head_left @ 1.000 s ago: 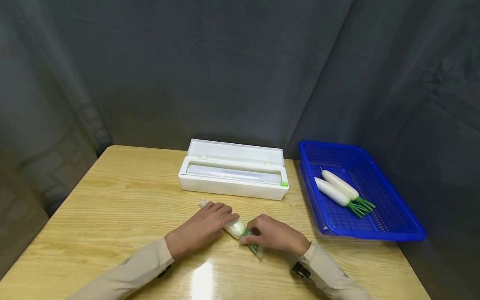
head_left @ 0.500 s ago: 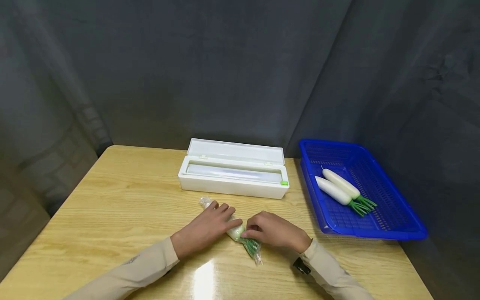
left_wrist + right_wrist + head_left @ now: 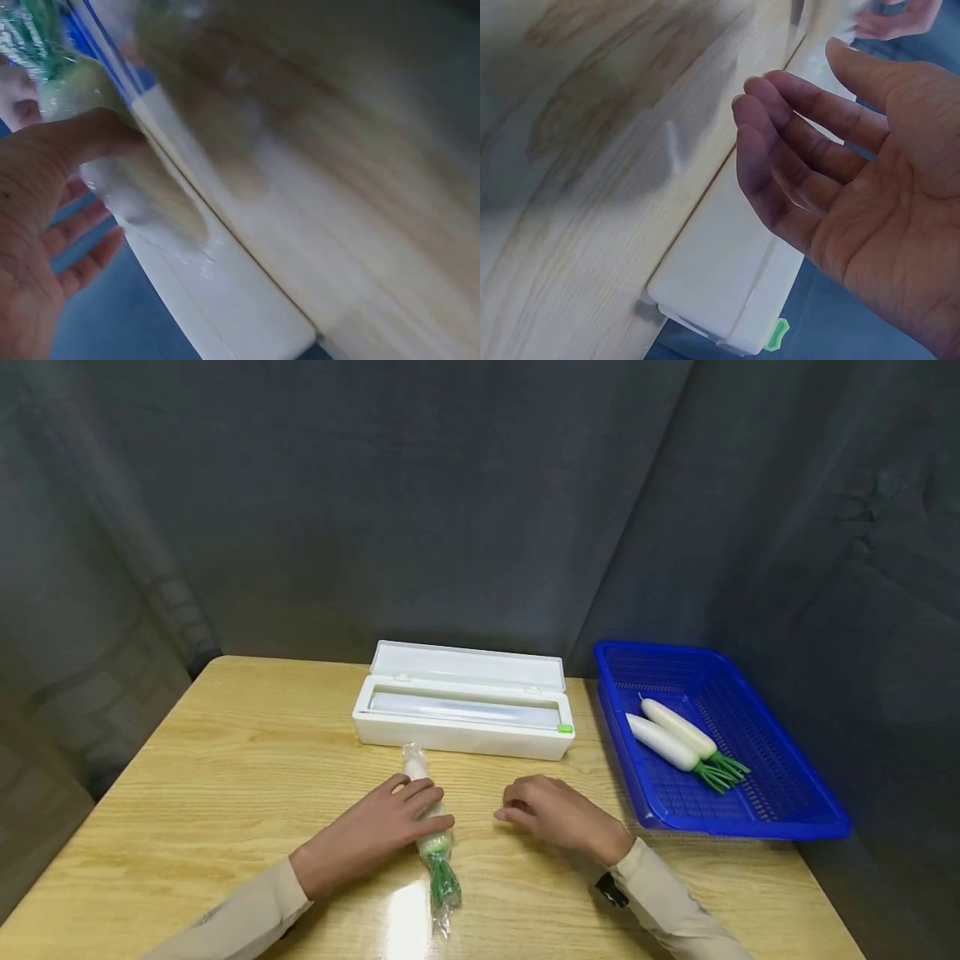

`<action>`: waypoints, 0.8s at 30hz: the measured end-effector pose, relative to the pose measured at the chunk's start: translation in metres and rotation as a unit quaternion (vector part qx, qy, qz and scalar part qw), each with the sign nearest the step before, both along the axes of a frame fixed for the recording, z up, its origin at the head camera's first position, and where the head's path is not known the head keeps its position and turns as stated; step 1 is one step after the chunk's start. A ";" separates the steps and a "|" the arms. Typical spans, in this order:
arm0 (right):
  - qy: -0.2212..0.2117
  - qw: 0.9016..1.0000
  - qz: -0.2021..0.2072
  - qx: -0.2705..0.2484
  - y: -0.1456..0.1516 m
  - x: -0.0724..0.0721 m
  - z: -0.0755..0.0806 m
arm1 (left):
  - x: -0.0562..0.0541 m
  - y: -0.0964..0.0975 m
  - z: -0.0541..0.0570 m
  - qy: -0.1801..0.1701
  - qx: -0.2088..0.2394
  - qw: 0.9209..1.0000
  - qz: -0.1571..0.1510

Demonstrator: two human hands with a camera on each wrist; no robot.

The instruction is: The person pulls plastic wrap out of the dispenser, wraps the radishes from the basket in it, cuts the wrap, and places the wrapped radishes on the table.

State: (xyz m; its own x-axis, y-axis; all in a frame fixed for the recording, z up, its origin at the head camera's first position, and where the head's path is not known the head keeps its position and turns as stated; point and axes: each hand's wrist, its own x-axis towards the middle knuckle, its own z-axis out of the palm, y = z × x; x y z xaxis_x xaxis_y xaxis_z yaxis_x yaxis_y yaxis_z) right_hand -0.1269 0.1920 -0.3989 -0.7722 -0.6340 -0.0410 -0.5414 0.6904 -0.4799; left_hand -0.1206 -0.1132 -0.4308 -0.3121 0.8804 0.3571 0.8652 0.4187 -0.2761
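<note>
A white radish (image 3: 436, 846) wrapped in clear plastic film lies on the wooden table, its green stalks towards me. My left hand (image 3: 375, 831) grips it around the middle, hiding part of the body. In the left wrist view the thumb crosses one side of the wrapped radish (image 3: 82, 94) and the fingers lie along the other. My right hand (image 3: 558, 814) hovers over the table to the right of it, apart from the radish. Seen from the right wrist, that hand (image 3: 870, 172) has loosely curved fingers and an empty palm.
Behind the hands stands a long white cling film box (image 3: 465, 737), lid raised, with a roll inside and a green slider (image 3: 565, 728) at its right end. A blue basket (image 3: 750, 827) at the right bears two bare white radishes (image 3: 678, 728). Dark curtains (image 3: 420, 510) hang behind the table.
My right hand has let go of the radish's leafy end and moved off it. My left hand has shifted left and towards me, turning the radish so its stalks point at me.
</note>
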 end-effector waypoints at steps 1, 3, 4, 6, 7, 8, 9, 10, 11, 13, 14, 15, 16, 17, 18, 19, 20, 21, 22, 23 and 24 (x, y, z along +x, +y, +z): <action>0.004 1.000 -0.001 -0.001 0.001 0.000 0.000 | 0.000 -0.004 0.001 0.001 0.003 1.000 -0.002; 0.015 1.000 -0.002 -0.003 0.003 0.000 0.000 | 0.001 -0.012 0.004 0.001 0.008 1.000 -0.006; 0.019 1.000 -0.001 -0.003 0.003 0.000 0.000 | 0.001 -0.015 0.006 0.004 0.010 1.000 -0.007; 0.031 0.999 0.003 -0.006 0.005 0.000 0.001 | 0.003 -0.025 0.011 0.007 0.017 1.000 -0.009; 0.039 0.999 0.006 -0.008 0.005 0.000 0.001 | 0.005 -0.031 0.014 0.012 0.023 1.000 -0.010; 0.047 0.999 0.008 -0.011 0.006 0.000 0.002 | 0.006 -0.036 0.017 0.017 0.031 0.999 -0.011; 0.056 0.998 0.010 -0.013 0.007 0.000 0.003 | 0.007 -0.042 0.021 0.023 0.040 0.999 -0.011; 0.064 0.998 0.012 -0.015 0.008 0.001 0.004 | 0.009 -0.048 0.025 0.031 0.050 0.998 -0.013; 0.074 0.997 0.011 -0.017 0.009 0.001 0.005 | 0.009 -0.054 0.028 0.039 0.061 0.997 -0.015; 0.095 0.995 0.010 -0.021 0.011 0.001 0.009 | 0.010 -0.065 0.034 0.051 0.077 0.996 -0.012; 0.104 0.994 0.008 -0.023 0.012 0.001 0.011 | 0.009 -0.069 0.037 0.053 0.084 0.995 -0.010; 0.113 0.993 0.006 -0.025 0.014 0.002 0.014 | 0.007 -0.074 0.040 0.054 0.089 0.995 -0.006; 0.122 0.992 0.004 -0.026 0.016 0.002 0.016 | 0.005 -0.079 0.041 0.055 0.094 0.994 -0.002; 0.130 0.991 0.002 -0.028 0.017 0.001 0.018 | 0.003 -0.083 0.043 0.052 0.100 0.994 0.004; 0.138 0.990 0.001 -0.029 0.018 0.001 0.020 | 0.000 -0.088 0.043 0.050 0.104 0.993 0.012; 0.143 0.989 -0.001 -0.031 0.020 0.001 0.022 | -0.002 -0.093 0.044 0.047 0.107 0.993 0.019; 0.148 0.988 -0.004 -0.032 0.021 0.001 0.024 | -0.005 -0.098 0.044 0.043 0.107 0.993 0.027; 0.155 0.987 -0.006 -0.031 0.022 0.000 0.026 | -0.007 -0.103 0.043 0.036 0.107 0.993 0.037; 0.162 0.986 -0.008 -0.030 0.023 0.000 0.027 | -0.009 -0.108 0.042 0.031 0.106 0.993 0.047; 0.168 0.985 -0.011 -0.031 0.024 -0.001 0.028 | -0.011 -0.112 0.041 0.025 0.104 0.993 0.057; 0.175 0.984 -0.013 -0.031 0.026 -0.001 0.029 | -0.014 -0.117 0.039 0.019 0.101 0.992 0.067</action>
